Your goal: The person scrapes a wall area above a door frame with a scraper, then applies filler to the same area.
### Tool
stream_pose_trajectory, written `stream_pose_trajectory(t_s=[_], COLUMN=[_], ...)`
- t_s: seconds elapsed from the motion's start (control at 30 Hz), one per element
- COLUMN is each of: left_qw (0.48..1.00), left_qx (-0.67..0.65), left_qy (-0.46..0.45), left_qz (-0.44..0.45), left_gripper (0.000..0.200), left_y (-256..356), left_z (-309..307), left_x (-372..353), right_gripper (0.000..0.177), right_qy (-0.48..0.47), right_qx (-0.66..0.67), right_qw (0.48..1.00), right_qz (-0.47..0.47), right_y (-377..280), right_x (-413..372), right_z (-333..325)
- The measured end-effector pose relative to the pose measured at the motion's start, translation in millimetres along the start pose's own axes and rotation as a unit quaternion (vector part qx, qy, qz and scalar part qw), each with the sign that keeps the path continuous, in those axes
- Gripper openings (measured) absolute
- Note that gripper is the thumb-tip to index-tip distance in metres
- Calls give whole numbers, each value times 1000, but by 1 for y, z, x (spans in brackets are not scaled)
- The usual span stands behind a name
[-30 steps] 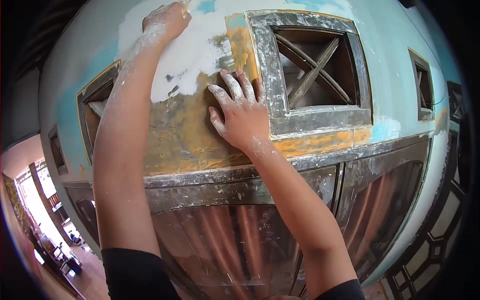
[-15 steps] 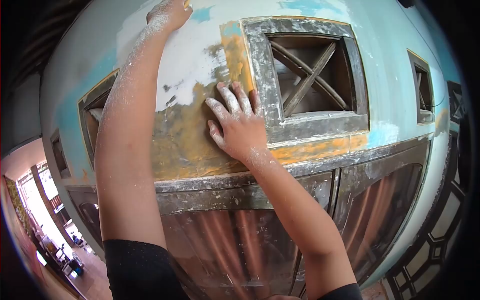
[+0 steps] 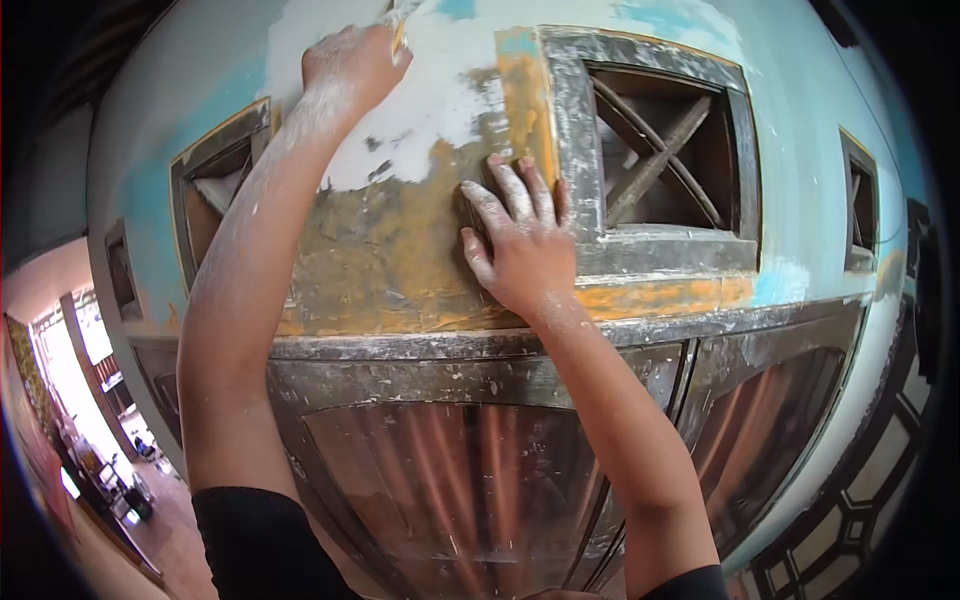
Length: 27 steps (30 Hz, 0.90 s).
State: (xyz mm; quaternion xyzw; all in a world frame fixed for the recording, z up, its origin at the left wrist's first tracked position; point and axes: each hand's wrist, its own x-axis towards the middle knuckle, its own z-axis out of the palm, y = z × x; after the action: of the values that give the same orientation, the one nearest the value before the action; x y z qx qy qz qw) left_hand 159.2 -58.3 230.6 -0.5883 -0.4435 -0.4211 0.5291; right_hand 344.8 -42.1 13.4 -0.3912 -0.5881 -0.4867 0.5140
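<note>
At the top of the view, my left hand (image 3: 355,68) is raised to the wall and closed around a putty knife (image 3: 399,38). A bit of its yellowish handle shows, and its whitish, smeared upper end is partly cut off by the frame's edge. White putty (image 3: 400,140) covers the wall under and beside this hand. Lower and to the right, my right hand (image 3: 525,235) lies flat with fingers spread on the bare brown patch (image 3: 375,255), close to the window frame's left side. White dust coats both hands and the left forearm.
A weathered vent window (image 3: 665,150) with crossed bars sits right of my right hand. Another vent opening (image 3: 215,175) is partly behind my left arm. A wooden ledge (image 3: 420,347) runs above glass panes with curtains (image 3: 480,490). A bright doorway (image 3: 75,370) opens at far left.
My left hand has come down along the wall, bringing more of the putty knife into view. My right hand stays on the same spot, while the camera view has shifted slightly.
</note>
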Motion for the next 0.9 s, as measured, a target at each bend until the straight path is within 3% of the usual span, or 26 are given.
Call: stream_pose_trajectory(t_s=[0.13, 0.2, 0.3, 0.47, 0.6, 0.67, 0.7, 0.9], left_qw=[999, 992, 994, 986, 985, 980, 982, 982], left_qx=[-20, -104, -101, -150, -139, -91, -147, -157], left_qy=[33, -32, -21, -66, -95, -171, -117, -103], left_qz=[-11, -67, -19, -16, -41, -39, -32, -14], left_gripper=[48, 42, 42, 60, 63, 61, 61, 62], left_y=[-16, 0, 6, -11, -28, -31, -27, -29], left_z=[4, -9, -6, 28, 31, 34, 22, 30], left_x=[26, 24, -33, -144, -165, -165, -176, -200], right_gripper=[48, 48, 51, 53, 54, 55, 55, 55], right_qy=[-5, -1, -13, -30, -36, -31, -32, -33], right_qx=[-9, -14, -29, -43, -56, -61, -62, -80], right_qw=[1000, 1000, 999, 999, 998, 998, 998, 996], right_qz=[-9, -4, -1, -3, 3, -1, -1, 12], right_y=[0, -1, -1, -2, -4, -6, -5, -10], right_x=[1, 0, -2, -20, -24, -26, -28, -48], right_z=[0, 0, 0, -3, -3, -4, -3, -3])
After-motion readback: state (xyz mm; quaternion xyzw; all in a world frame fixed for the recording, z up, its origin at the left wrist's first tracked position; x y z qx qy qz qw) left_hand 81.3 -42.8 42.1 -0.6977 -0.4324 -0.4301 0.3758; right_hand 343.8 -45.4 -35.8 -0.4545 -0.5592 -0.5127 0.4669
